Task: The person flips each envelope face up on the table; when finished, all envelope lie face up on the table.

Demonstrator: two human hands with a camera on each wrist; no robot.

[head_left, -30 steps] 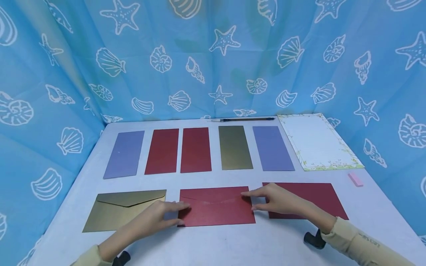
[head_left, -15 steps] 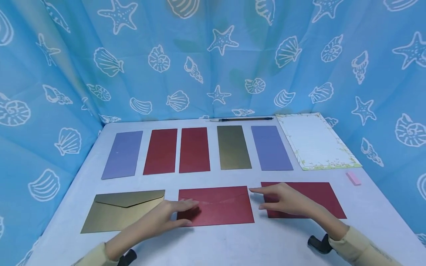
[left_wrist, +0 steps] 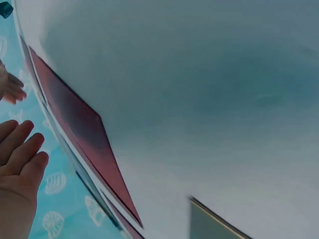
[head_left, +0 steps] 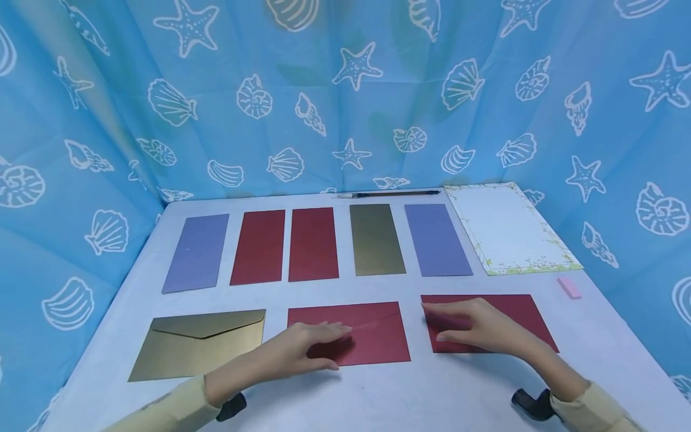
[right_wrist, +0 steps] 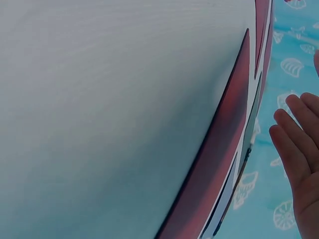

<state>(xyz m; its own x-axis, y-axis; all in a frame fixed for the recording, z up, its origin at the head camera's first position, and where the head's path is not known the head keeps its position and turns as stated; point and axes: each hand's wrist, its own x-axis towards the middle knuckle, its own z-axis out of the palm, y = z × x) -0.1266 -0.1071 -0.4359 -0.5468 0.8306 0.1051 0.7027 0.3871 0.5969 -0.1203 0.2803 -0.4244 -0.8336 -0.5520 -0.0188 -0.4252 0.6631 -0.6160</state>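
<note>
Both hands lie flat and hold nothing: the left hand (head_left: 308, 347) rests on the middle red envelope (head_left: 372, 339), its flap down, while the right hand (head_left: 477, 329) hovers over the right red envelope (head_left: 526, 315). Beyond, five cards (head_left: 377, 239) lie untouched, none inserted yet.

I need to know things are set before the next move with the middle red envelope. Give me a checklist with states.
1. Left hand on the middle red paper envelope: ok, fingers lie flat over its left part.
2. Right hand free: ok, open above the right red paper envelope, whether touching cannot tell.
3. Middle envelope flap closed: ok, it lies flat.
4. Middle envelope apart from the gold paper envelope: ok, a gap shows.
5. Middle envelope contents: cannot tell.
</note>
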